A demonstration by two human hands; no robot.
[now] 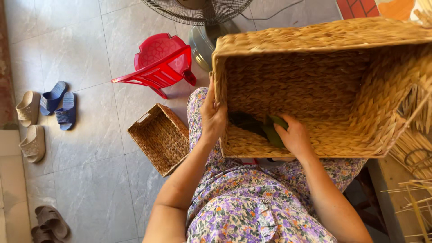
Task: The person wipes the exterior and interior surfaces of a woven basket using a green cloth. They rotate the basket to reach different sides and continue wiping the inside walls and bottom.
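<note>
While steadying the large woven basket (315,81) on the flowered lap (252,202) at lower centre, clamp the left hand (213,116) firmly over the near left corner of the rim, fingers wrapped on the weave as shown, so that the tipped body cannot roll. Reaching inside with the right hand (294,135), lying on a dark green piece (270,128) against the lower inner wall; impossible to tell whether closed around it or only pressing on it. Better to work with flat fingers there, pushing into the weave without bending the wall, and to hold the open mouth turned upward toward the eyes. Just left of the knee, on the grey tiles, a small woven basket (159,137) lying on its side, near but apart. At right edge, bundles of loose straw (414,144), close to the big basket's side. Farther up, left of centre, a red plastic chair (159,63); above it, at top centre, the base and grille of a standing fan (202,13). Far left, blue sandals (58,105) among beige pairs.
</note>
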